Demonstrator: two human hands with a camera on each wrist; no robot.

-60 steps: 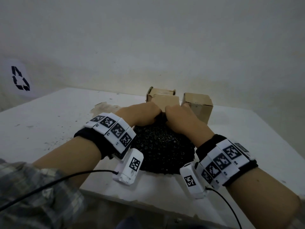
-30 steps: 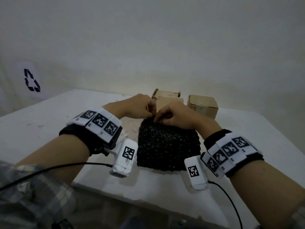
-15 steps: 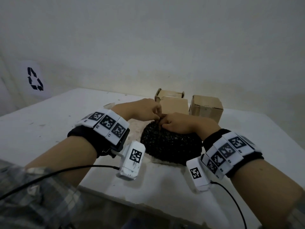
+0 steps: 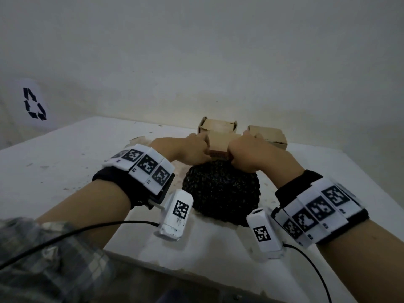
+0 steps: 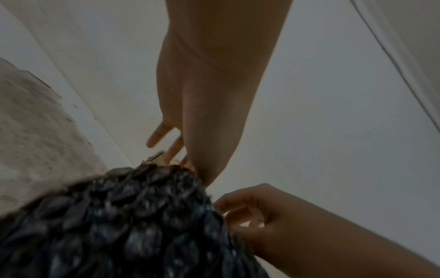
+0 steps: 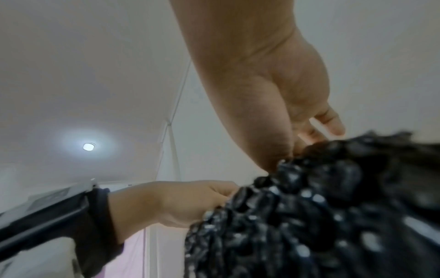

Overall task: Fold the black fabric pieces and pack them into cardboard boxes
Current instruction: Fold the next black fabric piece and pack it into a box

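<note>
Two hands meet at the far edge of a black fabric piece [image 4: 220,191] that lies bunched in a rounded mound on the white table [image 4: 65,162]. The left hand [image 4: 188,150] sits at the far left of the mound; the right hand [image 4: 251,153] sits at the far right. Between them stands a cardboard box [image 4: 218,142], touching the fabric's far edge. In the head view both hands have their fingers curled down at the fabric edge beside this box. In the wrist views, the outer fingers of each hand extend straight and slightly apart, while the inner fingers and thumb disappear behind the fabric; whether they pinch it cannot be told. Two more boxes stand behind: an open box [image 4: 217,125] at the rear centre and a closed box [image 4: 270,135] to the right. A recycling sign [image 4: 33,103] is fixed to the wall at left.
</note>
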